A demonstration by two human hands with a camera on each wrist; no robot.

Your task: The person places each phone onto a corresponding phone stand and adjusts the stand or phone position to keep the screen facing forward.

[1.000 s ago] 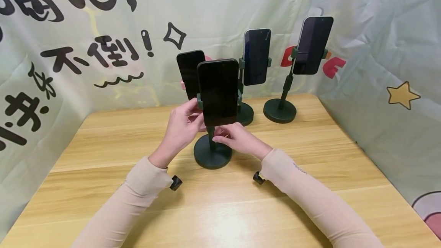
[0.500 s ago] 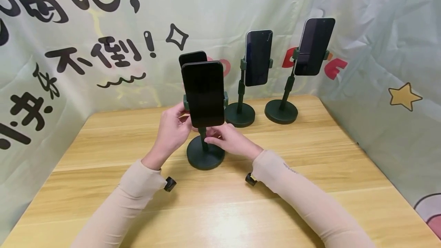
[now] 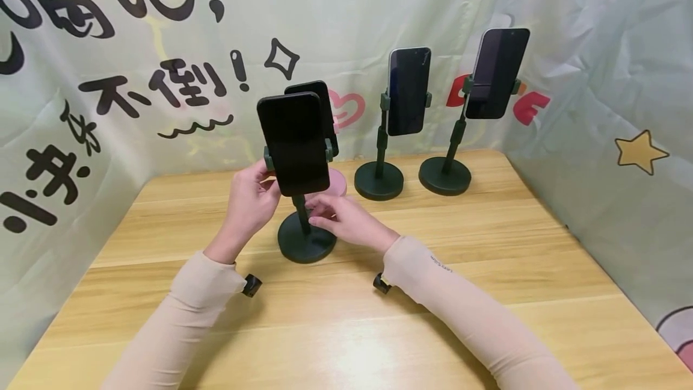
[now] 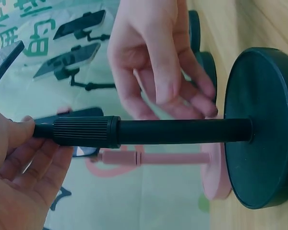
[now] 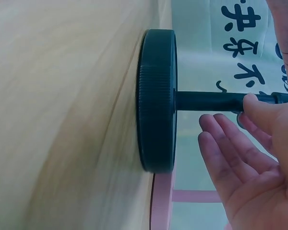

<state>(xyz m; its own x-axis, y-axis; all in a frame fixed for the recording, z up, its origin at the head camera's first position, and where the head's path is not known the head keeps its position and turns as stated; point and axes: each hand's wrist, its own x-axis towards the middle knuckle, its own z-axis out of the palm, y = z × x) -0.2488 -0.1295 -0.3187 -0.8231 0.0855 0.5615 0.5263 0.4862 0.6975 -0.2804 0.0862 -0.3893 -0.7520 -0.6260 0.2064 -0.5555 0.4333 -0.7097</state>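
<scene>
A dark green phone stand (image 3: pixel 306 244) with a round base bears a black phone (image 3: pixel 295 143) in its clamp, screen toward me. My left hand (image 3: pixel 250 198) grips its upper stem just under the phone. In the left wrist view, the thumb and fingers of that hand (image 4: pixel 24 163) lie around the stem above the ribbed collar (image 4: pixel 86 131). Lower down, my right hand (image 3: pixel 346 219) holds the pole between thumb and index finger. Its other fingers (image 5: pixel 230 153) are spread off the pole in the right wrist view. Whether the base touches the table cannot be told.
Close behind is a pink stand (image 3: pixel 337 184) with another black phone (image 3: pixel 326 107), partly covered. Two more dark green stands (image 3: pixel 379 181) (image 3: pixel 445 176) with phones stand at the back right. A printed cloth (image 3: pixel 216 29) hangs behind the wooden table (image 3: pixel 433 294).
Both hands have moved left with the front phone stand. The pink stand's base and the back green stand's base have come into fuller view. The view has shifted slightly.
</scene>
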